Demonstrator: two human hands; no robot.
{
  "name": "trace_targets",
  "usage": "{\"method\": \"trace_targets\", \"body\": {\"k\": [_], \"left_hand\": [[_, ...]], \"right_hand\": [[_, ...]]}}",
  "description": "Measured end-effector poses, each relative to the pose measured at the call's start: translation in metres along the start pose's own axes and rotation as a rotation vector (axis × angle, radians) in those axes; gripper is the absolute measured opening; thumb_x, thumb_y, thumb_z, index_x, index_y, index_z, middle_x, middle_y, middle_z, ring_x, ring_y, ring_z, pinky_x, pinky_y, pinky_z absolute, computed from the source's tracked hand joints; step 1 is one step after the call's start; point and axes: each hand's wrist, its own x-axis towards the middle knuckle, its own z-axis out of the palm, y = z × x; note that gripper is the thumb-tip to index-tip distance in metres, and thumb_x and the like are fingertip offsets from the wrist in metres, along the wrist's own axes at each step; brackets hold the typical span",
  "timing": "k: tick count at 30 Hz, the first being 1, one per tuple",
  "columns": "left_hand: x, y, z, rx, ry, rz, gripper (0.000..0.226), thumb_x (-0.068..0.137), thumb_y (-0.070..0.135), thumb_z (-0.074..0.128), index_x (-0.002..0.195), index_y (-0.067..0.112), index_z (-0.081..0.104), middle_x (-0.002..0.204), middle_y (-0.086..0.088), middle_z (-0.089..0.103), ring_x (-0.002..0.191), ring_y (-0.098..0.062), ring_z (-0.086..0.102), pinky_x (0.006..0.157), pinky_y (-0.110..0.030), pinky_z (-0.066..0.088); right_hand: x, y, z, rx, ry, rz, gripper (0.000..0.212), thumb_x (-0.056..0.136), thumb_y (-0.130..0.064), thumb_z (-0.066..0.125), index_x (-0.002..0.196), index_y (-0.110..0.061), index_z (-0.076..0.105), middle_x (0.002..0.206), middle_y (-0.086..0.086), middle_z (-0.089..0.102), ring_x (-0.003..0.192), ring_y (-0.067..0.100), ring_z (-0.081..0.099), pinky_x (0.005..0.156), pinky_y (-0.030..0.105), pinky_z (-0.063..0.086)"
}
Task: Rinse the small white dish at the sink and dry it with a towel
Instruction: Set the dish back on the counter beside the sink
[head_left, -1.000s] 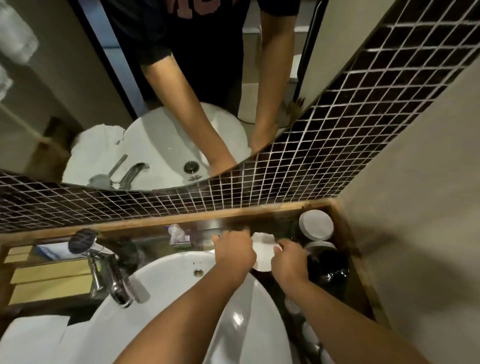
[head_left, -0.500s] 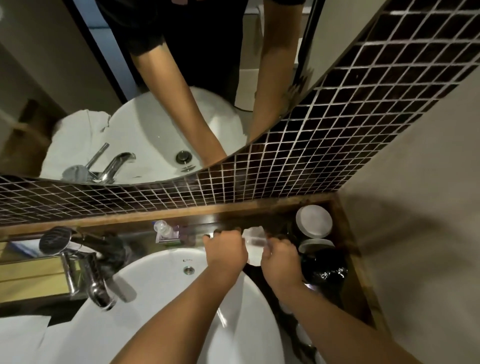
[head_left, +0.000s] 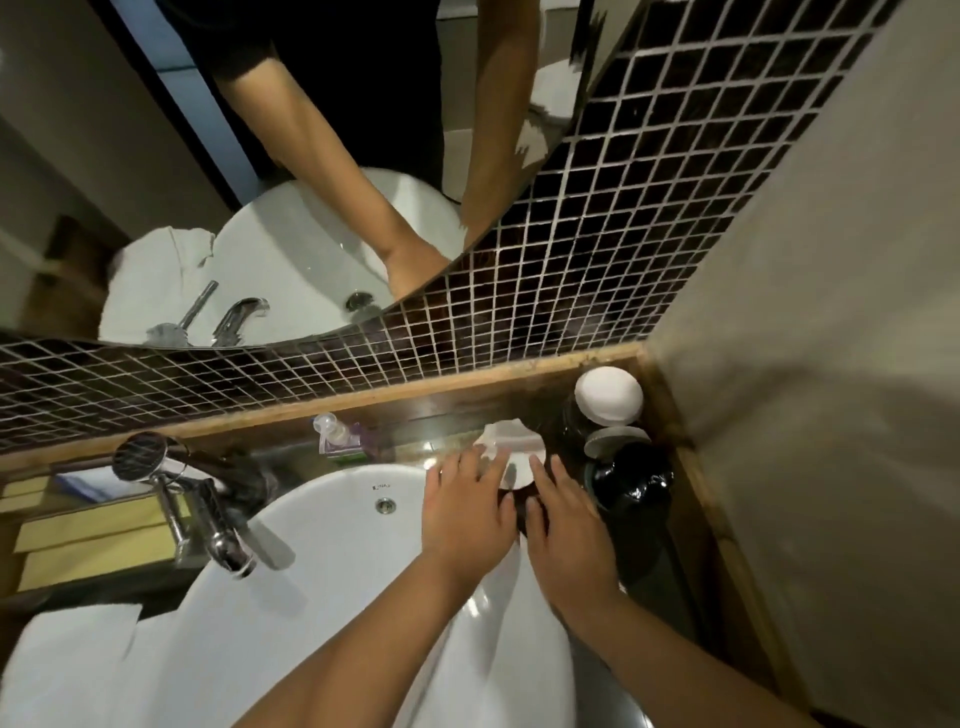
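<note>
The small white dish (head_left: 519, 462) lies on the dark counter just behind the right part of the sink rim (head_left: 332, 493). A crumpled clear-white wrapper (head_left: 501, 434) rests on its far edge. My left hand (head_left: 462, 514) reaches over the rim with fingers spread, its fingertips at the dish's left edge. My right hand (head_left: 566, 525) is stretched flat beside it, fingertips at the dish's right edge. Neither hand grips anything. A folded white towel (head_left: 67, 660) lies on the counter at the lower left.
A chrome tap (head_left: 218, 530) with a round strainer head stands left of the basin. White-lidded jars (head_left: 608, 395) and a black bag (head_left: 628, 475) crowd the right corner. A small pump bottle (head_left: 337, 436) stands behind the basin. Mirror and dark tiles rise behind.
Both hands were curled around the dish and wrapper; now their fingers are stretched out and the dish lies on the counter between the fingertips.
</note>
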Motion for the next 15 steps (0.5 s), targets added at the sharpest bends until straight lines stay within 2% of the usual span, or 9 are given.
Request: {"method": "trace_targets", "body": {"k": [2, 4, 6, 7, 9, 11, 13, 15], "left_hand": [[-0.015, 0.014, -0.004, -0.108, -0.048, 0.113, 0.056, 0.087, 0.034, 0.046, 0.144, 0.029, 0.048, 0.145, -0.005, 0.051, 0.135, -0.025, 0.039, 0.116, -0.044, 0.023], [-0.026, 0.031, -0.011, -0.154, -0.109, 0.179, 0.058, 0.083, 0.031, 0.048, 0.140, 0.028, 0.053, 0.140, -0.005, 0.054, 0.129, -0.027, 0.045, 0.112, -0.042, 0.028], [-0.033, 0.047, -0.014, -0.168, -0.160, 0.221, 0.054, 0.082, 0.031, 0.049, 0.134, 0.028, 0.058, 0.132, -0.003, 0.059, 0.119, -0.028, 0.052, 0.103, -0.040, 0.035], [-0.034, 0.055, -0.013, -0.168, -0.184, 0.235, 0.051, 0.082, 0.032, 0.050, 0.132, 0.029, 0.059, 0.130, -0.003, 0.060, 0.116, -0.028, 0.054, 0.100, -0.039, 0.037], [-0.030, 0.068, -0.006, -0.062, -0.237, 0.289, 0.049, 0.085, 0.036, 0.052, 0.133, 0.031, 0.055, 0.132, -0.003, 0.057, 0.115, -0.027, 0.055, 0.098, -0.038, 0.039], [-0.022, 0.079, 0.004, 0.119, -0.336, 0.327, 0.060, 0.083, 0.043, 0.065, 0.139, 0.032, 0.046, 0.139, -0.005, 0.050, 0.120, -0.029, 0.053, 0.100, -0.041, 0.037], [-0.018, 0.091, 0.013, 0.244, -0.443, 0.312, 0.076, 0.079, 0.043, 0.074, 0.145, 0.031, 0.039, 0.146, -0.010, 0.041, 0.127, -0.034, 0.046, 0.104, -0.045, 0.035], [-0.019, 0.099, 0.018, 0.261, -0.469, 0.249, 0.071, 0.080, 0.037, 0.074, 0.143, 0.029, 0.042, 0.147, -0.012, 0.038, 0.128, -0.036, 0.043, 0.103, -0.045, 0.036]], "right_hand": [[-0.019, 0.006, -0.008, 0.080, 0.050, 0.024, 0.050, 0.106, -0.027, 0.040, 0.155, -0.027, 0.031, 0.164, 0.001, 0.029, 0.148, 0.023, 0.033, 0.117, 0.037, 0.035], [-0.041, 0.013, -0.019, 0.087, 0.111, 0.122, 0.054, 0.105, -0.023, 0.045, 0.156, -0.030, 0.030, 0.164, -0.003, 0.029, 0.144, 0.019, 0.040, 0.108, 0.032, 0.040], [-0.060, 0.021, -0.030, 0.103, 0.124, 0.181, 0.058, 0.103, -0.021, 0.051, 0.156, -0.029, 0.029, 0.163, -0.004, 0.032, 0.143, 0.018, 0.040, 0.108, 0.028, 0.037], [-0.068, 0.028, -0.034, 0.074, 0.097, 0.202, 0.062, 0.102, -0.022, 0.053, 0.157, -0.028, 0.027, 0.163, -0.002, 0.032, 0.144, 0.019, 0.039, 0.110, 0.028, 0.034], [-0.074, 0.041, -0.036, -0.042, -0.029, 0.266, 0.073, 0.101, -0.034, 0.053, 0.160, -0.026, 0.011, 0.167, 0.000, 0.022, 0.150, 0.024, 0.028, 0.118, 0.034, 0.027], [-0.073, 0.049, -0.035, -0.197, -0.193, 0.316, 0.082, 0.100, -0.046, 0.047, 0.160, -0.027, -0.005, 0.169, 0.000, 0.009, 0.154, 0.028, 0.016, 0.124, 0.041, 0.019], [-0.074, 0.055, -0.033, -0.294, -0.309, 0.303, 0.084, 0.099, -0.047, 0.047, 0.160, -0.029, -0.007, 0.170, -0.002, 0.004, 0.155, 0.030, 0.009, 0.124, 0.045, 0.017], [-0.077, 0.057, -0.035, -0.363, -0.341, 0.266, 0.076, 0.099, -0.043, 0.047, 0.160, -0.031, 0.003, 0.170, -0.005, 0.004, 0.154, 0.029, 0.009, 0.123, 0.045, 0.021]]}}
